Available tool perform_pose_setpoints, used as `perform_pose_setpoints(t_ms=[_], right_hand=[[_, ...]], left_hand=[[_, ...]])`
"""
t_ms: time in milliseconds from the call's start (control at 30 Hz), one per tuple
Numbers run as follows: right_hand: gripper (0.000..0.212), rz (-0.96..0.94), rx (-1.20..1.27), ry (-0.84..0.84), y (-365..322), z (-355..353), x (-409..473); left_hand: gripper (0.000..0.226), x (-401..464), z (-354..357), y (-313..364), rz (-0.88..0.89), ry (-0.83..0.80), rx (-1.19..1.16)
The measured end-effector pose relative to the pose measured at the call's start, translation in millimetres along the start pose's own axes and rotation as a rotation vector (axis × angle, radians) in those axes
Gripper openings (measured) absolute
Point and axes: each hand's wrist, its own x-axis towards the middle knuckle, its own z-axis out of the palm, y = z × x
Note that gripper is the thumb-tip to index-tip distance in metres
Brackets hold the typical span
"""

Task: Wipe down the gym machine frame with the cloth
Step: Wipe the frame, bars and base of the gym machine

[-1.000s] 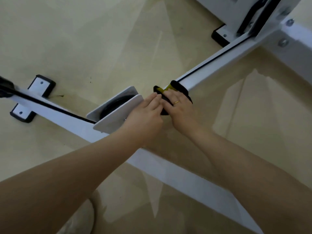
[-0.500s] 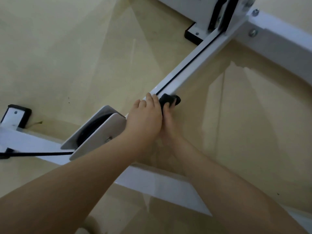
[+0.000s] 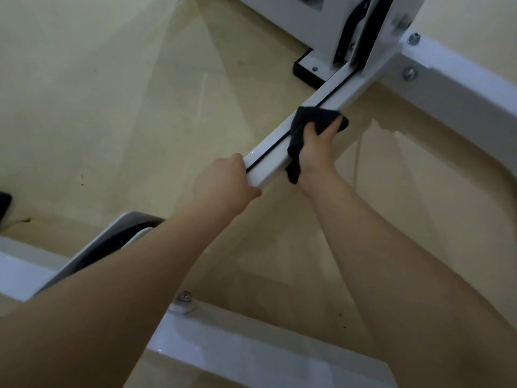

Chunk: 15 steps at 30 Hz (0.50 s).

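- We see a white gym machine frame (image 3: 268, 161) with one square bar running diagonally from lower left to upper right, low over a beige floor (image 3: 112, 93).
- A thin black cable (image 3: 330, 95) runs along the top face of that bar, up toward a white upright (image 3: 330, 32) at the top of the view.
- The cloth (image 3: 310, 121) is dark, almost black, and sits on the bar about midway along its visible length; part is draped over the top face and a loose tail hangs down the near side of the bar.
- The right hand (image 3: 316, 147) holds the cloth against the bar: its fingers are curled over the fabric and press it to the near side and top edge.
- The left hand (image 3: 223, 180) is lower on the same bar, just beside the right hand but apart from the cloth; its fingers are wrapped over the top, and the thumb lies under the near lower edge, so it grips bare metal.
- Below the left forearm we make out a white bracket with a dark pulley wheel (image 3: 117, 236) between its plates.
- A second white beam (image 3: 251, 354) crosses the bottom of the view, with a bolt (image 3: 184, 297) on a plate at its upper end.
- Two more bolts (image 3: 409, 72) show at the joint on the upper right, and a black-edged foot plate (image 3: 310, 68) rests on the floor beside the upright.
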Motion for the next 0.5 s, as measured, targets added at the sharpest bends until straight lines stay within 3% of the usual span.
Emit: perform_pose_setpoints(t_ms=[200,333,433,500], right_hand=[[0.072,-0.178,-0.287,-0.2,18,4,-56],[0.069,-0.277,-0.446,0.041,-11,1,-3],[0.065,-0.583,-0.892,0.05,-11,-1,7],[0.047,-0.883,-1.135,-0.196,2,-5,-2]], left_hand=[[0.04,1,3,0,0.003,0.023,-0.077],[0.042,-1,1,-3,0.019,0.031,-0.069],[0.045,0,-1,-3,0.003,0.008,-0.067],[0.046,2,-1,-3,-0.001,0.003,-0.087]])
